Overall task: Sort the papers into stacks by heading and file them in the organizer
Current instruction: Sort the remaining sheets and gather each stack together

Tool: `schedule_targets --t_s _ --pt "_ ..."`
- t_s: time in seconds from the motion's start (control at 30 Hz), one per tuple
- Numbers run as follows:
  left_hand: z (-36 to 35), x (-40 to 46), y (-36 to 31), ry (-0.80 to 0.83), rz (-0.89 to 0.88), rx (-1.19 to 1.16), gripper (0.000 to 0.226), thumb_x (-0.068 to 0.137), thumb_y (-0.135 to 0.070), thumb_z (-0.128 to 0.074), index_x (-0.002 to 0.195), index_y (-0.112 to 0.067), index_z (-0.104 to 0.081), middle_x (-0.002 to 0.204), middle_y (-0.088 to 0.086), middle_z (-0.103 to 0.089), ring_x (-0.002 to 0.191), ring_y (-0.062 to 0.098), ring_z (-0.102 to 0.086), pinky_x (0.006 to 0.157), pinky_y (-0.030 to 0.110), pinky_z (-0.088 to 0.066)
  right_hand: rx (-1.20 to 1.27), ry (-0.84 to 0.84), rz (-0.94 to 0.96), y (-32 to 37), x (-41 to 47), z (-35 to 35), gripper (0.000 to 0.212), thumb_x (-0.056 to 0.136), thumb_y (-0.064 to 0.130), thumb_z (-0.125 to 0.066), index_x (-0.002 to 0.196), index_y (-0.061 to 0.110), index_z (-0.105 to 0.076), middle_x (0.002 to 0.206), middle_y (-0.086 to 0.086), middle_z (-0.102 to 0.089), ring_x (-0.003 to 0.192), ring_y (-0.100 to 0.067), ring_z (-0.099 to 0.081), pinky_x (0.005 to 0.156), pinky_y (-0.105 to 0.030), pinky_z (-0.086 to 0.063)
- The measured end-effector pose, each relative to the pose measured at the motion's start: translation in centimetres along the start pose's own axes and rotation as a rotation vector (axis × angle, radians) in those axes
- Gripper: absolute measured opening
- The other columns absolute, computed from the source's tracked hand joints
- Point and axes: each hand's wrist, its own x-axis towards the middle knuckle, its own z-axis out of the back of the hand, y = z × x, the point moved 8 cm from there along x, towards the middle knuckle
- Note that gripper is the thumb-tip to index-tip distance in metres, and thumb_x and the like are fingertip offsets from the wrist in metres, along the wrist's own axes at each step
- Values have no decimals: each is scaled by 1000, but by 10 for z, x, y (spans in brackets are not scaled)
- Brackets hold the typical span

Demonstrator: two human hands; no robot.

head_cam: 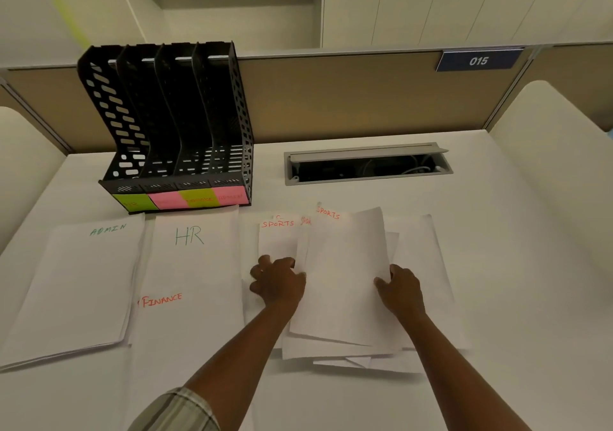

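Note:
A loose pile of white SPORTS papers (345,265) lies fanned on the desk at centre right. My left hand (278,281) grips the pile's left edge, and my right hand (401,286) holds its right edge. To the left lie an HR paper (192,258), a FINANCE paper (172,324) partly overlapped by it, and an ADMIN stack (76,284). The black four-slot organizer (172,122) stands empty at the back left, with green and pink labels along its front.
An open grey cable hatch (366,162) is set into the white desk (514,248) behind the papers. A tan partition with a blue "015" sign (477,61) closes the back. Curved white dividers stand at both sides.

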Motion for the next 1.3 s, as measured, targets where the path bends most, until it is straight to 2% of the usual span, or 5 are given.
schedule_targets --t_s 0.6,0.77,0.87,1.07,1.3 --pt "4 -6 6 -13 -106 -322 18 87 -11 -61 100 0 -67 105 14 -69 102 33 -65 86 36 -51 59 -11 81 20 -8 -10 23 89 34 -58 90 11 -57 87 0 -60 83 -24 -58 68 -28 -39" --pt "19 -1 31 -10 -5 -436 46 89 -7 -54 135 -1 -47 137 17 -52 127 34 -49 106 37 -39 114 -53 91 25 -7 -3 53 100 45 -24 62 17 -47 66 2 -55 75 -27 -57 69 -33 -38" --pt "39 5 53 -62 62 -473 42 86 0 -45 128 -2 -50 129 19 -57 117 37 -54 100 41 -46 95 10 108 34 -5 -6 56 103 41 -23 86 14 -69 84 2 -63 86 -22 -59 78 -28 -36" --pt "89 10 103 -210 199 -450 44 87 5 -43 131 2 -44 132 24 -52 120 43 -50 98 46 -43 -37 7 87 53 -10 -25 53 84 46 -63 121 12 -46 111 -9 -62 105 -30 -60 85 -35 -47" --pt "115 15 145 -247 228 -419 38 84 9 -41 122 6 -48 123 27 -56 111 46 -53 88 45 -46 36 2 -21 58 -7 -39 40 82 25 -67 113 8 -49 110 -12 -65 100 -33 -63 81 -35 -51"
